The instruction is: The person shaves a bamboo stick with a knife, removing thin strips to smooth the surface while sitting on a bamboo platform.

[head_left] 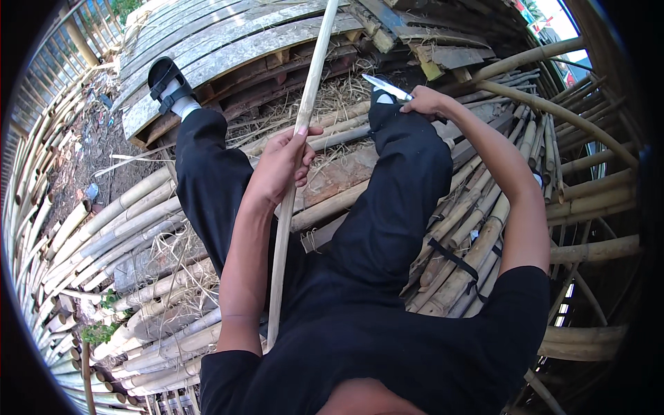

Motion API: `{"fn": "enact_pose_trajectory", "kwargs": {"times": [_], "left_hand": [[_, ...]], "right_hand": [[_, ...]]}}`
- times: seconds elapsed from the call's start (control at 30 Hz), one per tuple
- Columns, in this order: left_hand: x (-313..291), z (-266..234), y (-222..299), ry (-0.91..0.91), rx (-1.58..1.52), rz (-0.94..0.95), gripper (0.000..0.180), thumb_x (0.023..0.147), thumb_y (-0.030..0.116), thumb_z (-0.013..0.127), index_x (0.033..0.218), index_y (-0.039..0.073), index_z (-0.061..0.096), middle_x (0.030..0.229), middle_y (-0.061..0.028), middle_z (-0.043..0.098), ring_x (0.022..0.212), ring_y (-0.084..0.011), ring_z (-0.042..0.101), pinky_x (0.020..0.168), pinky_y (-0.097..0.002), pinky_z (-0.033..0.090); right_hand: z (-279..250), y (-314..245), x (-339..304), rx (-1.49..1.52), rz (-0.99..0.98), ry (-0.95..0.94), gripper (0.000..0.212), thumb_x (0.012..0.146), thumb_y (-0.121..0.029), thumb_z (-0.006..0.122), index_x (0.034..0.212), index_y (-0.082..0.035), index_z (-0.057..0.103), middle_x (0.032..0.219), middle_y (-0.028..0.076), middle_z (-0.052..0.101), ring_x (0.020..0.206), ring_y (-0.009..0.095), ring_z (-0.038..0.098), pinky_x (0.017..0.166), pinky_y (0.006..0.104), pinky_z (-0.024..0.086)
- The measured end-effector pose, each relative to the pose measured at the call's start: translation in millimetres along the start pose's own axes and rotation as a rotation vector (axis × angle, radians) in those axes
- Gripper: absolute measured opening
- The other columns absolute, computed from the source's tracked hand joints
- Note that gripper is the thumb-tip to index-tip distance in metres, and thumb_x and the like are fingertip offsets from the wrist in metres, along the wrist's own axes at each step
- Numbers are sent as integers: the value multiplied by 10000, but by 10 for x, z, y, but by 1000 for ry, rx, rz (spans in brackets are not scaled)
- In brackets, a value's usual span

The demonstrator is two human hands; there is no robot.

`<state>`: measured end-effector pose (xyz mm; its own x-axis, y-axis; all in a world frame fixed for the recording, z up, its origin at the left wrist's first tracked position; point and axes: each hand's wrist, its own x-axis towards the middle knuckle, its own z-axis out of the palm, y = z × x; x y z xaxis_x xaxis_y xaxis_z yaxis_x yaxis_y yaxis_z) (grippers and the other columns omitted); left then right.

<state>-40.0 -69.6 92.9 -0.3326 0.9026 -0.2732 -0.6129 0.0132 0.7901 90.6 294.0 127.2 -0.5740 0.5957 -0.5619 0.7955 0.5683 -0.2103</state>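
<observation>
- Left hand (282, 164): fingers curled around a long, pale bamboo strip (316, 72), thumb along it.
- Strip: slants between the legs; upper end beyond the view.
- Right hand (423, 104): closed on the handle of a knife (389, 88); blade points away from the hand, apart from the strip.
- Coloured panel (551, 15), upper right: markings too small to read.
</observation>
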Motion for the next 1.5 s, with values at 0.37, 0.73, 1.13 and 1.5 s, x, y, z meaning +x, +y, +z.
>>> {"fn": "enact_pose_trajectory", "kwargs": {"times": [0.37, 0.73, 1.13, 1.5], "left_hand": [[-23, 31, 51, 24, -16, -9, 357, 1018, 308, 410, 1167, 8, 533, 622, 41, 424, 412, -23, 326, 369, -174, 298], [16, 73, 70, 24, -18, -50, 368, 1021, 304, 400, 1192, 3, 526, 621, 38, 429, 410, -20, 326, 374, -172, 307], [218, 139, -163, 44, 133, -140, 352, 1030, 298, 376, 1184, 10, 508, 617, 11, 482, 392, -38, 387, 383, -181, 360], [268, 186, -297, -47, 196, -245, 321, 991, 302, 492, 1010, -13, 552, 646, -44, 578, 458, -102, 556, 457, -235, 492]], "right_hand": [[-275, -165, 144, -254, -45, 274, 697, 752, -652, 616, 779, 43, 661, 745, 189, 663, 720, 320, 666, 670, 423, 516], [-818, 306, 616, 709, -89, 699, 252, 848, -207, 613, 663, -54, 537, 496, -29, 412, 370, 86, 345, 371, 277, 246], [415, -1130, 4, 1072, -288, -261, 379, 917, -415, 609, 898, -39, 559, 476, -94, 312, 360, 17, 269, 352, 211, 210], [235, -840, 305, 1491, -341, 132, 233, 904, -212, 654, 794, -43, 537, 504, -68, 364, 389, 39, 321, 376, 219, 261]]}}
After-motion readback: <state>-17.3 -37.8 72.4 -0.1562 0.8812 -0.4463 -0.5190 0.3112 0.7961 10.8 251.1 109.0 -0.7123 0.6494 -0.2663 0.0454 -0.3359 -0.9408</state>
